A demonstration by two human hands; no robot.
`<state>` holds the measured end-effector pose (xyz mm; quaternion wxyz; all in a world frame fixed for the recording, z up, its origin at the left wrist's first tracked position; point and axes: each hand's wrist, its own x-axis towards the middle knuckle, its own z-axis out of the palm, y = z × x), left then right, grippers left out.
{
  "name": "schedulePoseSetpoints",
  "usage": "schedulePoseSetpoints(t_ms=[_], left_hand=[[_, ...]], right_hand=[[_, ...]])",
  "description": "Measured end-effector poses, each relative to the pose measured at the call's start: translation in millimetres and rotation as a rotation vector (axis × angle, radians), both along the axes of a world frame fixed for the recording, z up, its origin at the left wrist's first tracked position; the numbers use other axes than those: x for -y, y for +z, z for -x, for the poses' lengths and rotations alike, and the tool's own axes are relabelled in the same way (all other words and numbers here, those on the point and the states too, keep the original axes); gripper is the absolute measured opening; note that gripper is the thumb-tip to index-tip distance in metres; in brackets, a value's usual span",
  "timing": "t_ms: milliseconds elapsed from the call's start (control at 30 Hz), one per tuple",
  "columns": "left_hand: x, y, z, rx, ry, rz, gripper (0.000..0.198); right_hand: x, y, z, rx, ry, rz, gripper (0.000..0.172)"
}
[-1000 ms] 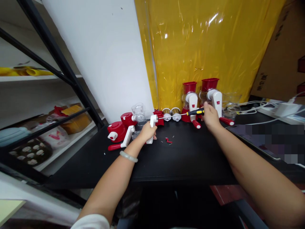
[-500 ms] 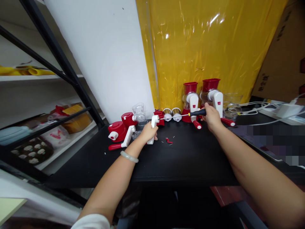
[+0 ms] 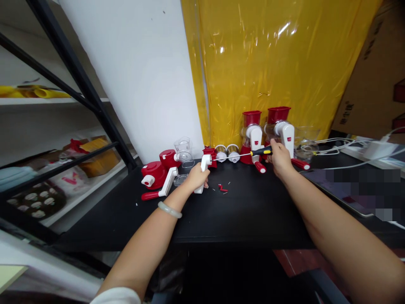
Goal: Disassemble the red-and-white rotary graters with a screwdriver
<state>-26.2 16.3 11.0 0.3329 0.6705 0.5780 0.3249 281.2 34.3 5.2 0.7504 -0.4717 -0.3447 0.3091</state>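
My left hand is closed around a white crank handle, held upright just over the black table. In my right hand is a screwdriver with a black and yellow grip. Its long metal shaft points left, and the tip meets the upper end of the white crank; whether it sits in a screw there is too small to tell. Below, a small red part lies on the table among several tiny screws. Another crank with a red grip rests left of my left hand.
Two red-and-white rotary graters stand at the back, beside two metal grater drums. Red bases and clear plastic parts are at the left. A tablet-like device and white cables lie at the right.
The screwdriver's grip has turned, showing more yellow now. Both hands stay nearly in place, the tip still at the crank; the camera view has shifted slightly.
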Motion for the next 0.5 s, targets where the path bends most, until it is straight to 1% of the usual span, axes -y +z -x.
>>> schedulePoseSetpoints(t_ms=[100,167,200,267,367,433,500], left_hand=[[-0.3,0.1,0.5,0.017,0.012,0.0,0.019],[-0.3,-0.4,0.2,0.028,0.014,0.0,0.018],[-0.3,-0.8,0.0,0.028,0.012,-0.001,0.017],[-0.5,-1.9,-0.2,0.02,0.003,-0.002,0.017],[-1.5,-3.3,0.0,0.0,-0.006,0.005,0.018],[-2.2,-3.7,0.3,-0.004,0.0,0.011,0.018],[-2.5,-3.7,0.4,0.004,0.007,0.011,0.017]], right_hand=[[1.2,1.7,2.5,-0.139,0.119,-0.058,0.023],[2.9,3.9,1.5,-0.227,0.21,-0.044,0.02],[3.6,4.8,0.4,-0.254,0.241,-0.021,0.021],[4.3,5.2,-1.9,-0.263,0.222,0.029,0.028],[2.8,3.2,-2.0,-0.169,0.105,0.037,0.041],[1.0,1.8,0.4,-0.125,0.095,-0.007,0.042],[-0.4,1.8,3.5,-0.15,0.119,-0.068,0.036]])
